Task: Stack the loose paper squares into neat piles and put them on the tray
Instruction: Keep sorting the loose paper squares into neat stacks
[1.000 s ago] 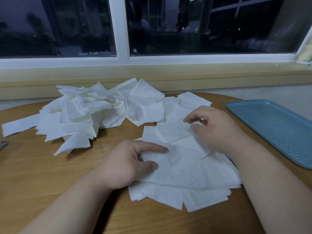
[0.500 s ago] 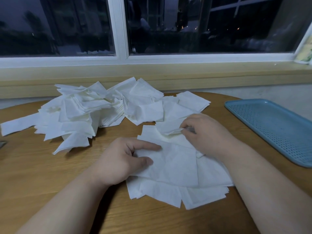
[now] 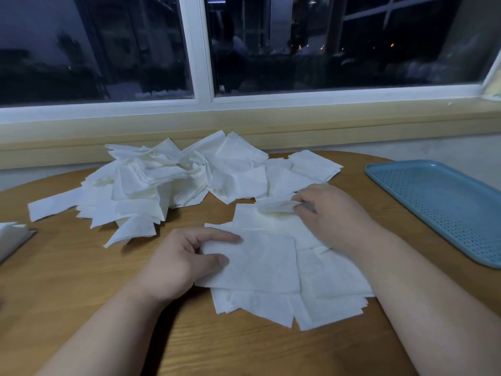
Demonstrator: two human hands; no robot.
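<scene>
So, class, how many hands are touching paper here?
2. The left hand holds the top square of the near pile; the right hand pinches a lifted square at its far edge.

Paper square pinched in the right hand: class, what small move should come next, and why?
Probably lay it on the sheet the left hand holds, edges matched: the right hand pinches one lifted square, and the near sheets lie fanned, not aligned.

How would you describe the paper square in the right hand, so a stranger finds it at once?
On the round wooden table, find the flat spread of paper squares nearest the person. At its far edge the right hand pinches one square, the only one lifted and curled off the rest.
</scene>
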